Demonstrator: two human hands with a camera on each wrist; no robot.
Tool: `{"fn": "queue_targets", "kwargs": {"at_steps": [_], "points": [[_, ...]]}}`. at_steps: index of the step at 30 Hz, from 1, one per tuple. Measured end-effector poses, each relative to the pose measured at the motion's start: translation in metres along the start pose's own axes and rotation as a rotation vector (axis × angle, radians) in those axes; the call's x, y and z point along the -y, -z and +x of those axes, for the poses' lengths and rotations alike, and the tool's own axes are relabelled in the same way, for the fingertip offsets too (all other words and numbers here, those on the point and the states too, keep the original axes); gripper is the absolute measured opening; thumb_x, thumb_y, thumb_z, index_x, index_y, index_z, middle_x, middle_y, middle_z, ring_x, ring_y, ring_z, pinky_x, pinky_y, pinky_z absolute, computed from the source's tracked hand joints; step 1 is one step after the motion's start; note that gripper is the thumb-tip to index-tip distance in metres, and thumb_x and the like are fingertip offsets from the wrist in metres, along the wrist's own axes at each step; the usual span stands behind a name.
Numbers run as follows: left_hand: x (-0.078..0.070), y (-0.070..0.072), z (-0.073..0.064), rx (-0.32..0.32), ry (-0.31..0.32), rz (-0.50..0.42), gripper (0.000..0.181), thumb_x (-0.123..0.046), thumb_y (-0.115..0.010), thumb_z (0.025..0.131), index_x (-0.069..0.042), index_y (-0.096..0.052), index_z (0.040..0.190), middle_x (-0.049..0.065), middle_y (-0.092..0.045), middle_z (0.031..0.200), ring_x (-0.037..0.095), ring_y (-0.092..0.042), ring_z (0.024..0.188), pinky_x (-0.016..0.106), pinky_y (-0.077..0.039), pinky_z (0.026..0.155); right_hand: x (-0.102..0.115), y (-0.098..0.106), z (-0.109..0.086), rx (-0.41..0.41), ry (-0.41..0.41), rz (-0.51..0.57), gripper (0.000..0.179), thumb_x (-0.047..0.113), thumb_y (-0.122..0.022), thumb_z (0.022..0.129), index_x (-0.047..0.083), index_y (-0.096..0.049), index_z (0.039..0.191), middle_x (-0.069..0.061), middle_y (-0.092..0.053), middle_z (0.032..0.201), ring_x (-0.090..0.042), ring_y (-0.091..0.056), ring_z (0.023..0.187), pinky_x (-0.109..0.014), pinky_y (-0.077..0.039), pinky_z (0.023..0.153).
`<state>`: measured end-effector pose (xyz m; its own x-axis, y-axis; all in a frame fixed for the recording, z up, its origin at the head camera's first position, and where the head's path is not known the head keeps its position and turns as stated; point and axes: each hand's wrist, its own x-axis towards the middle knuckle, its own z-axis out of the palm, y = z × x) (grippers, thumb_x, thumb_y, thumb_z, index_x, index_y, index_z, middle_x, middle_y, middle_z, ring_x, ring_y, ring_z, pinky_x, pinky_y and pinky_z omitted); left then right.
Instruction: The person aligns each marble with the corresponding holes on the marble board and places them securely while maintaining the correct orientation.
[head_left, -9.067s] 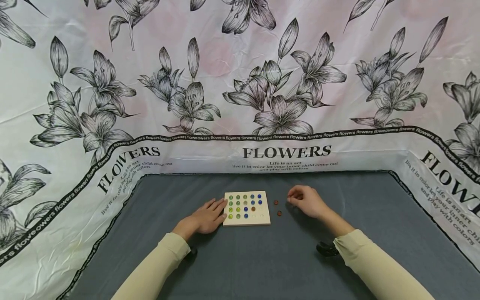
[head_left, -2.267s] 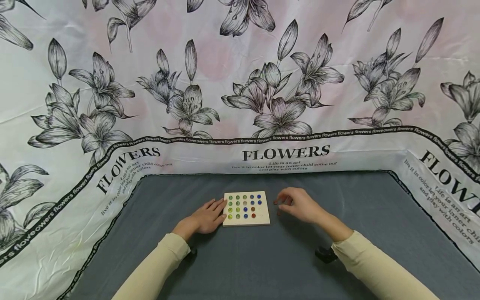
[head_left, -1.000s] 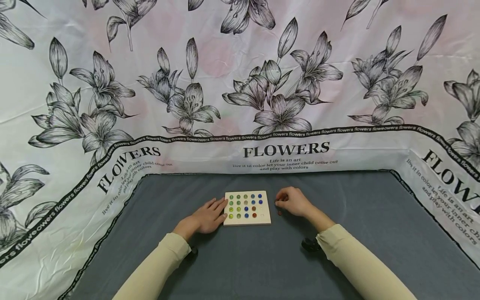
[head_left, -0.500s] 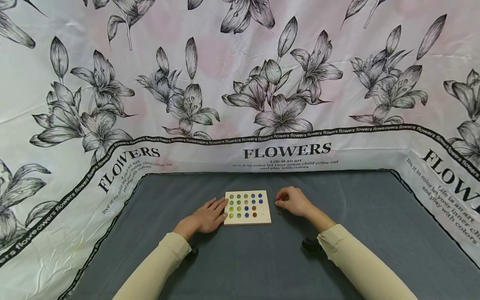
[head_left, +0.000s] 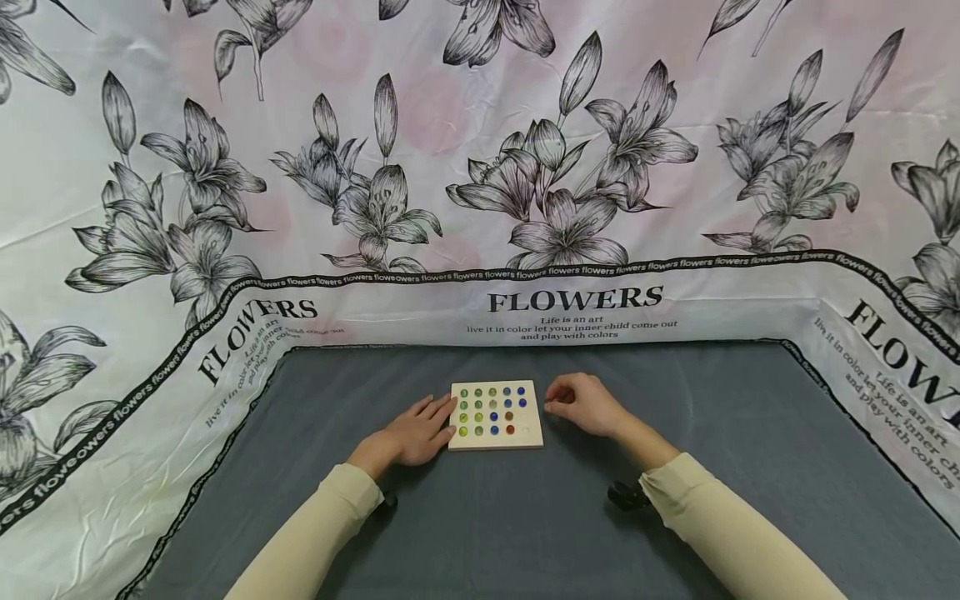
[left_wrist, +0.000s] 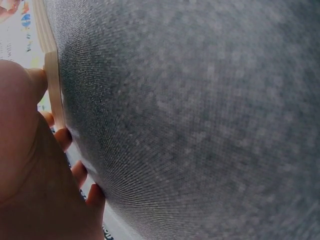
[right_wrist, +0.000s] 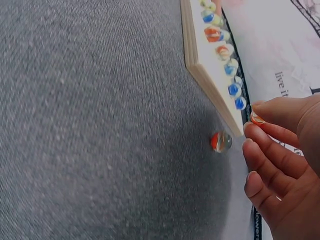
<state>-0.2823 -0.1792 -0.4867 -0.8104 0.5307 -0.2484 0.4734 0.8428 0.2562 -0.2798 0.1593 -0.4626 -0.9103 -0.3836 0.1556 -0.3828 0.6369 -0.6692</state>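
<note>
A pale wooden board [head_left: 533, 417] lies on the grey cloth, with rows of green, yellow, blue and reddish marbles in its hollows. Its two lower right hollows hold no marble. My left hand [head_left: 408, 435] rests at the board's left edge, fingers extended, fingertips on the rim. Just beyond the right edge, my right hand [head_left: 588, 404] pinches an orange-and-clear marble [right_wrist: 257, 118] between thumb and index finger, the other fingers loosely bent. Below those fingers in the right wrist view, a red-and-clear marble [right_wrist: 221, 142] sits on the cloth beside the board; the hand hides it from the head view.
Grey cloth [head_left: 480, 525] covers the table around the board. Behind it rises a white-and-pink floral sheet [head_left: 435, 200] with printed lettering, which also runs down both sides. A dark wrist device [head_left: 627, 496] sits under the right cuff.
Since the oldest frame, a reddish marble has come into the board's front row. My right hand has picked up one loose marble and just shifted slightly left toward the board. The left hand stays put.
</note>
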Motion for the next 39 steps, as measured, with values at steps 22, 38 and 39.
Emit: {"fn": "queue_targets", "kwargs": {"at_steps": [22,38,39], "points": [[-0.001,-0.003,0.005,-0.021,0.013,0.021,0.062,-0.043,-0.031,0.113,-0.018,-0.013,0.167,0.005,-0.013,0.172,0.033,-0.008,0.158,0.05,-0.013,0.128,0.008,-0.019,0.009,0.031,0.083,-0.05,0.006,0.007,-0.075,0.093,0.004,-0.074,0.098,0.0,-0.07,0.088,-0.009,-0.062,0.076,-0.027,-0.052,0.066],[-0.001,-0.007,0.01,-0.041,0.026,0.024,0.062,-0.044,-0.031,0.113,-0.018,-0.013,0.167,0.004,-0.012,0.172,0.032,-0.008,0.158,0.051,-0.013,0.128,0.007,-0.03,0.019,0.06,0.116,-0.127,0.003,0.008,-0.076,0.092,0.006,-0.075,0.094,0.003,-0.068,0.082,-0.007,-0.059,0.072,-0.027,-0.051,0.066],[-0.001,-0.007,0.01,-0.042,0.026,0.023,0.062,-0.044,-0.031,0.113,-0.018,-0.013,0.167,0.004,-0.012,0.172,0.033,-0.008,0.158,0.051,-0.013,0.128,0.006,-0.031,0.019,0.059,0.116,-0.127,0.003,0.008,-0.076,0.092,0.006,-0.075,0.095,0.002,-0.068,0.082,-0.008,-0.059,0.072,-0.027,-0.051,0.066]]}}
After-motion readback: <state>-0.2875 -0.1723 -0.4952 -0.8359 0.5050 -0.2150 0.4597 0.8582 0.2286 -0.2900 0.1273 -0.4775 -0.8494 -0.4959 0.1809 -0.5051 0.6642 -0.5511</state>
